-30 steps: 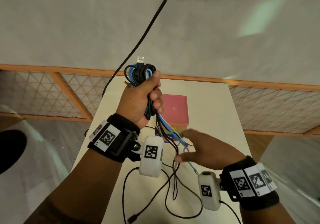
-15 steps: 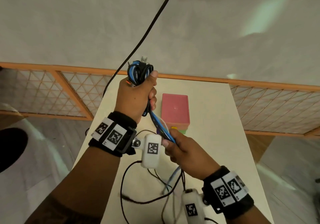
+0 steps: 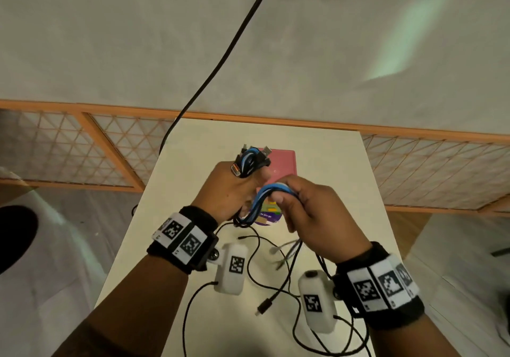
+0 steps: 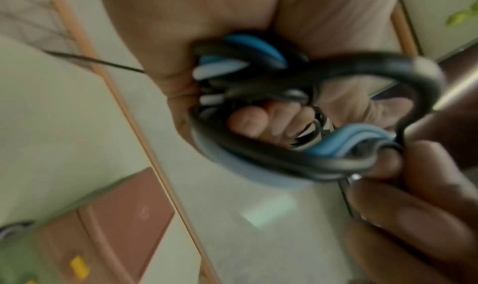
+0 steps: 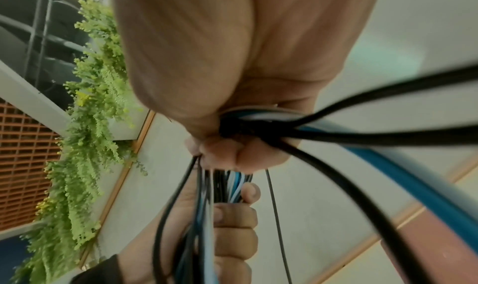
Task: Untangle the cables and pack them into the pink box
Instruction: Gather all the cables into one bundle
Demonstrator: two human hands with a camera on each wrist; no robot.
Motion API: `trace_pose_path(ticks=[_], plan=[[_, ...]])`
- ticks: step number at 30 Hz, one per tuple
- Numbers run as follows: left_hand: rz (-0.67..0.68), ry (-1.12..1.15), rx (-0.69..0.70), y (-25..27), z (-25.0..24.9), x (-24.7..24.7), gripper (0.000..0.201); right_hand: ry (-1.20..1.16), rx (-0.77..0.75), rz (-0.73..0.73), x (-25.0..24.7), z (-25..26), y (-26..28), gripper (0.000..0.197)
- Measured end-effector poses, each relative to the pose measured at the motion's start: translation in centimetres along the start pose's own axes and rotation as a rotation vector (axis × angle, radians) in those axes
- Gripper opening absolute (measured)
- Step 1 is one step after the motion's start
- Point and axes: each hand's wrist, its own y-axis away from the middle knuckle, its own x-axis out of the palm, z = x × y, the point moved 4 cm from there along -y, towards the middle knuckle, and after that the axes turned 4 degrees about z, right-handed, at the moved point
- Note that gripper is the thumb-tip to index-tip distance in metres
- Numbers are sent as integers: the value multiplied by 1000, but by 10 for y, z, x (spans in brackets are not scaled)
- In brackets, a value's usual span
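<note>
Head view: cable bundle (image 3: 252, 161) loops between left hand (image 3: 230, 191) and right hand (image 3: 309, 207).

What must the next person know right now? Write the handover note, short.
Left hand grips the folded cable bundle, plugs sticking out above the fist.
Right hand grips the blue and black strands that run out of that bundle.
Loose black cable ends trail on the table.
Pink box sits closed behind the hands.
Done: cables gathered in hand.
Left: finish untangling, open the box, pack everything.
</note>
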Motion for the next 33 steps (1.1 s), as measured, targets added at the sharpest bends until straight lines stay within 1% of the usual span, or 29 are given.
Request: trace_pose_path(ticks=[2, 4, 5, 7, 9, 10, 11, 12, 15, 17, 18, 21, 23, 24, 26, 27, 29, 31, 33], plan=[[13, 43, -5, 3, 3, 5, 78, 66, -39, -85, -4, 0, -7, 16], [34, 63, -36, 4, 8, 10, 86, 88, -52, -155, -7, 1, -13, 16], [59, 90, -47, 5, 8, 12, 87, 85, -52, -185, -8, 1, -16, 17], [126, 151, -21, 8, 5, 18, 81, 94, -31, -231, -8, 0, -21, 23], [190, 196, -2, 9, 2, 21, 67, 105, 21, -274, -10, -1, -24, 33], [206, 218, -10, 10, 1, 21, 48, 78, 49, -293, -11, -2, -25, 37], [227, 234, -13, 11, -3, 22, 24, 36, 74, -305, -12, -3, -26, 40], [252, 252, -28, 12, -5, 22, 7, -4, 92, -306, -14, -3, -27, 44], [239, 338, -52, 10, 4, 23, 17, -65, 106, -272, -15, 0, -31, 46], [205, 432, -79, 9, 7, 26, 26, -164, 132, -256, -14, -3, -35, 45], [187, 492, -108, 7, 9, 28, 25, -214, 147, -249, -13, -5, -37, 42], [175, 723, -194, 6, 7, 31, 2, -370, 162, -215, -4, -15, -43, 30], [170, 831, -213, 6, -1, 31, 10, -463, 174, -192, -1, -18, -44, 34], [153, 859, -196, 5, -4, 28, 16, -439, 176, -183, 1, -20, -44, 35], [124, 916, -145, 3, -15, 21, 29, -289, 150, -178, 4, -20, -38, 27], [107, 947, -116, 1, -19, 17, 32, -231, 140, -186, 7, -20, -35, 23], [67, 986, -90, -6, -22, 11, 29, -189, 124, -216, 17, -20, -29, 24], [14, 1019, -129, -10, -17, 9, 26, -132, 118, -232, 26, -18, -27, 26], [-23, 1037, -170, -11, -12, 13, 28, -38, 113, -216, 31, -14, -26, 33]])
